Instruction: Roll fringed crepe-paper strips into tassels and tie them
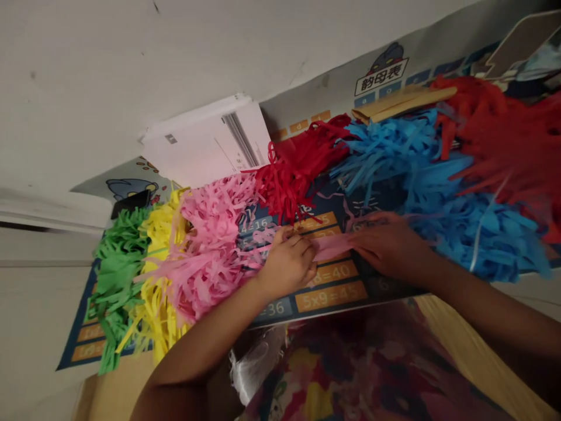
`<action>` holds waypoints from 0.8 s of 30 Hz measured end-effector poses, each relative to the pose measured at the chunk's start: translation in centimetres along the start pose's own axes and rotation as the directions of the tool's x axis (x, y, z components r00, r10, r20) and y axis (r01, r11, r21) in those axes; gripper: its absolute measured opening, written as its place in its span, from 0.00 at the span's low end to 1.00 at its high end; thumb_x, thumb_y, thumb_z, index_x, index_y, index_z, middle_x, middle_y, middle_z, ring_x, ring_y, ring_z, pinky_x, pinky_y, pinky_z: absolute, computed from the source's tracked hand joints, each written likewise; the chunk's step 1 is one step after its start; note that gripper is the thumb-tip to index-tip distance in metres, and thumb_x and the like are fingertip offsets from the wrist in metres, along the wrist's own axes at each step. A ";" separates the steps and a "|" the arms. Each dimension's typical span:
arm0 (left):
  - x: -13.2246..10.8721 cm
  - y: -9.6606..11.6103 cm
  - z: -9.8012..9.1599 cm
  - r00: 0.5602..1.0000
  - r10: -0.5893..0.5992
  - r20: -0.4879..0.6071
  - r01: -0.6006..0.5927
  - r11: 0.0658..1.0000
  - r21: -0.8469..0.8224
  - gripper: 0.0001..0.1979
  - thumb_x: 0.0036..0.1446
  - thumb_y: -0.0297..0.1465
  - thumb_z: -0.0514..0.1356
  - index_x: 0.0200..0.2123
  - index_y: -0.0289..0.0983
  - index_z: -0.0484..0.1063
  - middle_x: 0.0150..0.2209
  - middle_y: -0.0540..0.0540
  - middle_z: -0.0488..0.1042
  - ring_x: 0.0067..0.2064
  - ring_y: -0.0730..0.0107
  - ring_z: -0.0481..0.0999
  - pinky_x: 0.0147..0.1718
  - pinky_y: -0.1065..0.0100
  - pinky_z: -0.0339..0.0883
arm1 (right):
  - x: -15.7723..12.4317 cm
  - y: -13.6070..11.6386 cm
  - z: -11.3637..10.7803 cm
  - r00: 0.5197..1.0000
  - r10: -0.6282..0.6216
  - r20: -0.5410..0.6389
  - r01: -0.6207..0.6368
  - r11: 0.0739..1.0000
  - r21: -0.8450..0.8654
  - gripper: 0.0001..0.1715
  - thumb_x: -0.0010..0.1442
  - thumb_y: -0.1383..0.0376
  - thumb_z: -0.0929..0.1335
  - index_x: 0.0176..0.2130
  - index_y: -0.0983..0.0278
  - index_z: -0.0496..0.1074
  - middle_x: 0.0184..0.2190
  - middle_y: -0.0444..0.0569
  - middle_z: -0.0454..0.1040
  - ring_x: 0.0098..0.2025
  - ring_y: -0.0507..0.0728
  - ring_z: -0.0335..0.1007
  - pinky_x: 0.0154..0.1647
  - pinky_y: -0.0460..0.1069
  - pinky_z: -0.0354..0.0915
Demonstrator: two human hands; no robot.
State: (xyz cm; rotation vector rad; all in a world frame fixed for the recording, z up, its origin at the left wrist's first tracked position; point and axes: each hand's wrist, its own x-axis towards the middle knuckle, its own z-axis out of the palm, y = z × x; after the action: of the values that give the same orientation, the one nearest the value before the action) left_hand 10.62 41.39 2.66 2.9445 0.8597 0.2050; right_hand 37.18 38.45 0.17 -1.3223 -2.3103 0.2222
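A strip of pink fringed tissue paper [333,247] stretches between my two hands above the printed mat. My left hand [290,258] has its fingers curled round the strip's left end, with loose pink fringe sticking out beyond it. At the other end my right hand [388,245] pinches the strip between thumb and fingers. Close by on the left lies a heap of pink tassels [210,251]. Just behind my hands is a dark red tassel bundle [302,164], and blue tassels [477,228] lie beside my right wrist.
Yellow tassels [160,257] and green tassels [118,269] lie at the left end of the mat [331,295]. White boxes or packets [210,140] stand against the wall. Red tassels [517,146] fill the right side. Clear plastic wrap with white threads [256,365] hangs below the table edge.
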 end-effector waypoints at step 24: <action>-0.3 -1.5 0.3 0.936 -0.352 0.014 0.339 0.889 -0.308 0.11 0.65 0.31 0.57 0.31 0.38 0.76 0.33 0.47 0.80 0.38 0.61 0.76 0.43 0.55 0.54 | 0.4 -0.7 0.8 0.975 0.205 0.090 -0.203 0.978 -0.040 0.12 0.67 0.63 0.65 0.32 0.62 0.74 0.35 0.48 0.78 0.40 0.60 0.72 0.41 0.54 0.55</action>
State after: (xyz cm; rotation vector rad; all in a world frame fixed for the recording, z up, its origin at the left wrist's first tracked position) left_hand 9.61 42.52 2.15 2.4603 1.2170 0.3432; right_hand 36.10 38.50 -0.18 -1.5977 -2.2599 0.3227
